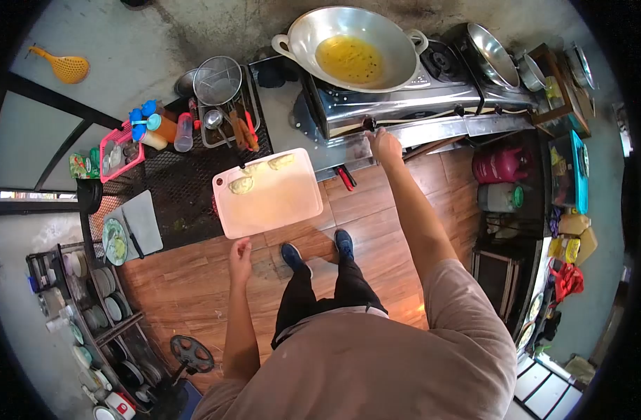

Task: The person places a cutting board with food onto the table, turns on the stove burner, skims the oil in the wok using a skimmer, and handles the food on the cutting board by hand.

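My right hand [385, 145] reaches to the front of the gas stove [432, 105], its fingers pinched at a dark stove knob [369, 124]. Above it, a large two-handled wok [397, 63] sits on the burner with yellow oil [348, 59] and dark specks in its bottom. My left hand [241, 259] hangs just off the near edge of a pale pink cutting board [264, 210], fingers loosely bent and apart, holding nothing. On the board lie several pale, half-moon dough pieces [241, 185] along its far side.
A mesh strainer [217, 80] and utensils stand in a metal tray [254, 105]. Left of them are sauce bottles [163, 127] and a pink basket [119, 155]. A knife [133, 234] lies on a white board [144, 217] beside a plate [115, 241]. More pans [492, 56] stand at right.
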The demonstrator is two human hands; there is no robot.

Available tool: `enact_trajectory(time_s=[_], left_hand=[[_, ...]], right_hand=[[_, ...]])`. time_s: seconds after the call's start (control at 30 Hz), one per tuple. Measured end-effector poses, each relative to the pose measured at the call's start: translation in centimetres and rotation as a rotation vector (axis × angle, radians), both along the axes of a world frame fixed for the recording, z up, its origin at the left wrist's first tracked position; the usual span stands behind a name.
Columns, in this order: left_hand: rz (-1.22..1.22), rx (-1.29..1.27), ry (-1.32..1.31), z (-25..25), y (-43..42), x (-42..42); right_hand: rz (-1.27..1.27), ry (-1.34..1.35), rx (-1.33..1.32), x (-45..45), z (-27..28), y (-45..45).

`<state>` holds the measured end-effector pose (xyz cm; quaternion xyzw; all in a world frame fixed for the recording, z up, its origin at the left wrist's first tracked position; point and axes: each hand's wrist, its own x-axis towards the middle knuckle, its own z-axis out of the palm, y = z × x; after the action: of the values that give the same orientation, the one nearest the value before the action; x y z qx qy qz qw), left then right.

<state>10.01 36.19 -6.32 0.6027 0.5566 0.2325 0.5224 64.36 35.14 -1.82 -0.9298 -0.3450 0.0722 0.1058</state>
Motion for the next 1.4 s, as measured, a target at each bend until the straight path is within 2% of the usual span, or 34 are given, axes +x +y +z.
enact_trajectory(time_s=[0.07, 0.23, 0.37, 0.63, 0.7, 0.73, 0.83, 0.9, 1.07, 1.2, 1.27, 1.4], left_hand=[[0.032, -0.023, -0.002, 0.2, -1.7, 2.3], [0.086, -0.146, -0.084, -0.2, -5.3, 7.5], [0.069, -0.196, -0.112, 0.7, -6.8, 11.3], [0.02, -0.3, -0.211, -0.5, -8.1, 14.1], [0.015, -0.277, -0.262, -0.6, -8.1, 14.8], [0.01, -0.277, -0.268, -0.5, -7.9, 15.1], [-0.054, -0.305, -0.297, -1.4, -7.5, 14.9], [-0.112, -0.311, -0.304, -2.8, -7.9, 14.1], [-0.085, -0.33, -0.382, -4.4, -9.9, 11.6], [-0.045, -0.327, -0.413, -7.8, -13.0, 9.0], [-0.04, -0.342, -0.411, -9.0, -14.3, 7.4], [-0.045, -0.392, -0.338, -10.1, -16.7, 4.6]], right_hand=[[0.081, 0.106, -0.076, 1.8, -0.3, 0.6], [0.209, 0.091, -0.016, 3.7, -1.0, 1.2], [0.276, 0.008, 0.015, 4.4, -1.1, 2.0], [0.358, -0.138, -0.093, 4.6, -1.9, 2.8], [0.465, -0.207, -0.135, 4.8, -1.8, 3.0], [0.498, -0.289, -0.258, 4.4, -1.1, 3.2], [0.565, -0.378, -0.336, 4.1, -0.7, 3.4], [0.655, -0.546, -0.332, 4.4, -0.8, 2.9], [0.757, -0.685, -0.468, 4.0, -1.0, 4.1], [0.87, -0.853, -0.579, 3.3, -2.1, 4.7], [0.867, -0.954, -0.654, 2.6, -1.9, 4.4], [0.801, -0.995, -0.595, 3.1, -3.1, 4.2]])
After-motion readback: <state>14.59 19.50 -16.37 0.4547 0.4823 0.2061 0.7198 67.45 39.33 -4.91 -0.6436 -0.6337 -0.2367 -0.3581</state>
